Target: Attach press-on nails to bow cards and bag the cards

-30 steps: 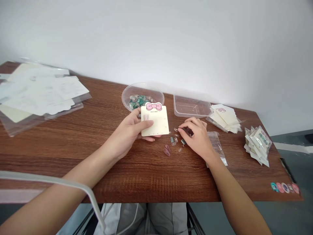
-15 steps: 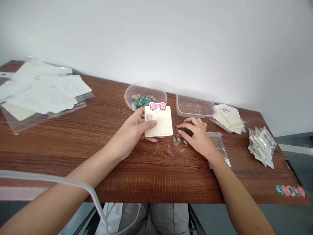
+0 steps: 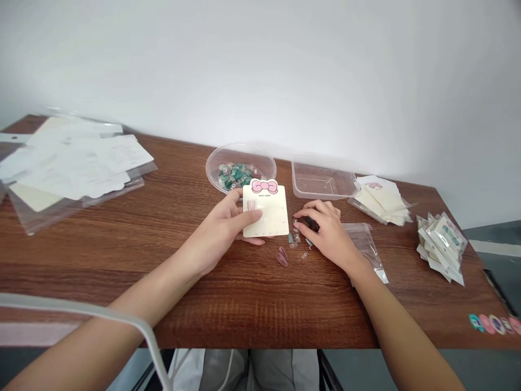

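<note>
My left hand [image 3: 228, 221] is closed on a cream backing card [image 3: 271, 217] with a pink bow at its top, thumb in front and fingers behind. One pale pink press-on nail [image 3: 251, 205] lies on the card's left side, just above my thumb. Right of the card, my right hand [image 3: 325, 225] is low over the table, thumb and forefinger pinched about a small clear press-on nail [image 3: 296, 221]. Several clear and grey-green nails lie by its fingertips, partly hidden by the hand. Two mauve nails [image 3: 281, 257] lie closer to me.
A round clear tub [image 3: 209, 168] of green and clear nails stands behind the card. Beside it is a rectangular clear box [image 3: 311, 190]. Bow cards [image 3: 380, 198], packed cards [image 3: 443, 244] and a clear bag [image 3: 360, 241] lie right; white cards and bags [image 3: 81, 163] lie left.
The view has tilted slightly, so everything sits a little lower. My left hand still holds the card, and my right hand stays among the loose nails with almost no movement.
</note>
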`<act>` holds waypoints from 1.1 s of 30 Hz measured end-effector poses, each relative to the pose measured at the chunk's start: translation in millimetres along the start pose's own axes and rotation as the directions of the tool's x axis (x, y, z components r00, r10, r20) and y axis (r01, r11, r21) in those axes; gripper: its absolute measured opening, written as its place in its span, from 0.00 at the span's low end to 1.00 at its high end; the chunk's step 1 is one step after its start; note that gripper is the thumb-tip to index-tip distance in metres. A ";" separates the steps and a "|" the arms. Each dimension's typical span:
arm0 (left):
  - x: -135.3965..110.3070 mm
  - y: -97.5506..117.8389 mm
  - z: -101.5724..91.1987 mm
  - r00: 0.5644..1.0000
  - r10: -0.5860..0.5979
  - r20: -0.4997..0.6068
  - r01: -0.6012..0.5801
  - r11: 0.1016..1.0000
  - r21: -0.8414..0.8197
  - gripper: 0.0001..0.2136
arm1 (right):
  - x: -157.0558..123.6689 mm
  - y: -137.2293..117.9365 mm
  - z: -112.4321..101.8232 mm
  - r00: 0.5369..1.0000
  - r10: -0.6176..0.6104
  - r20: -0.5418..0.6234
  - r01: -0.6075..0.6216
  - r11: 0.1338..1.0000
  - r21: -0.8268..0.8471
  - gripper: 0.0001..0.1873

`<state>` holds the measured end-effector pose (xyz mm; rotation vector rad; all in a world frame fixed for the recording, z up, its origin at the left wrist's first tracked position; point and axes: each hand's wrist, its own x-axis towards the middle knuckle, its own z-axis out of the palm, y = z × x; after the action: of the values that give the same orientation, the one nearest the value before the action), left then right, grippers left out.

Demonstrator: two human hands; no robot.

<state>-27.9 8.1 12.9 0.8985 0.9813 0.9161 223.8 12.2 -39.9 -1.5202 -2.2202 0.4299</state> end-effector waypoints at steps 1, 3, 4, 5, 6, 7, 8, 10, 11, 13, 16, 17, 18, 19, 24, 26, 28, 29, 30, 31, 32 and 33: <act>-0.3 -0.1 0.3 1.000 -0.002 -0.001 0.002 1.000 0.005 0.26 | 0.1 0.9 0.4 1.000 -0.013 -0.012 0.013 1.000 -0.001 0.05; -1.0 0.2 1.0 1.000 -0.020 -0.001 0.020 1.000 0.015 0.27 | 0.0 2.9 0.3 0.997 -0.059 -0.056 0.059 0.998 -0.007 0.04; -1.5 0.4 1.3 1.000 -0.031 0.003 0.031 0.999 0.019 0.28 | -0.2 3.7 -0.5 0.991 -0.091 -0.093 0.091 0.996 -0.005 0.04; -1.9 0.6 1.7 0.999 -0.040 0.011 0.040 0.999 0.021 0.28 | -0.7 4.1 -1.9 0.982 -0.125 -0.142 0.126 0.992 0.002 0.04; -2.3 0.8 2.0 0.999 -0.043 0.017 0.043 0.999 0.023 0.28 | -1.4 3.7 -3.9 0.968 -0.155 -0.197 0.161 0.987 0.014 0.05; -2.7 1.0 2.3 0.999 -0.043 0.025 0.042 0.999 0.024 0.28 | -2.5 2.6 -6.4 0.950 -0.180 -0.255 0.193 0.981 0.028 0.05; -3.0 1.1 2.6 0.998 -0.042 0.035 0.041 0.999 0.026 0.28 | -4.0 0.4 -9.2 0.931 -0.195 -0.309 0.219 0.975 0.044 0.06; -3.6 1.0 3.4 0.997 -0.050 0.056 0.048 0.998 0.030 0.27 | -8.0 -6.5 -15.1 0.897 -0.214 -0.386 0.259 0.963 0.069 0.07; -4.0 0.9 3.9 0.996 -0.058 0.067 0.056 0.998 0.031 0.28 | -10.4 -10.9 -17.7 0.885 -0.220 -0.411 0.274 0.959 0.078 0.08; -4.7 0.3 5.3 0.993 -0.074 0.087 0.071 0.997 0.033 0.29 | -15.5 -20.5 -21.4 0.863 -0.240 -0.445 0.310 0.946 0.091 0.11; -6.5 -1.4 8.1 0.989 -0.091 0.118 0.086 0.995 0.049 0.29 | -20.9 -32.7 -22.4 0.837 -0.285 -0.467 0.365 0.927 0.088 0.14; -7.4 -2.2 9.2 0.986 -0.099 0.131 0.092 0.994 0.058 0.29 | -21.8 -35.7 -21.8 0.832 -0.302 -0.465 0.381 0.921 0.083 0.14; -8.5 -3.0 10.4 0.984 -0.108 0.145 0.099 0.993 0.066 0.28 | -22.2 -38.0 -20.9 0.828 -0.319 -0.461 0.397 0.915 0.079 0.14; -9.7 -3.8 11.5 0.980 -0.119 0.158 0.109 0.992 0.071 0.26 | -22.2 -39.7 -19.8 0.827 -0.332 -0.454 0.408 0.910 0.077 0.13; -16.6 -7.2 18.0 0.962 -0.162 0.218 0.151 0.986 0.067 0.19 | -21.1 -43.8 -14.8 0.835 -0.367 -0.409 0.434 0.897 0.081 0.09; -18.3 -8.0 20.7 0.956 -0.185 0.228 0.172 0.982 0.077 0.18 | -21.4 -44.7 -13.4 0.835 -0.374 -0.403 0.439 0.895 0.080 0.08; -19.0 -8.7 22.9 0.951 -0.208 0.231 0.190 0.977 0.095 0.17 | -22.0 -45.2 -12.2 0.834 -0.379 -0.402 0.442 0.894 0.076 0.07; -19.1 -9.2 23.7 0.949 -0.212 0.233 0.193 0.976 0.101 0.16 | -22.3 -45.3 -11.5 0.833 -0.381 -0.401 0.443 0.893 0.073 0.07; -18.9 -9.8 24.2 0.948 -0.209 0.239 0.189 0.976 0.105 0.15 | -22.4 -45.4 -10.9 0.832 -0.382 -0.402 0.444 0.893 0.069 0.07; -18.7 -10.6 24.3 0.949 -0.200 0.246 0.179 0.978 0.106 0.14 | -22.4 -45.4 -10.2 0.832 -0.383 -0.401 0.444 0.894 0.067 0.07; -18.6 -11.6 24.2 0.949 -0.189 0.253 0.166 0.980 0.111 0.13 | -22.2 -45.3 -9.6 0.833 -0.383 -0.399 0.442 0.895 0.064 0.07; -18.5 -12.7 23.9 0.949 -0.182 0.259 0.156 0.981 0.119 0.11 | -22.0 -45.3 -8.9 0.834 -0.383 -0.397 0.440 0.896 0.061 0.07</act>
<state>-8.0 -17.9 13.3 0.9767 0.8580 0.5864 198.7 -24.3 -14.3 -0.9088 -2.0706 0.1464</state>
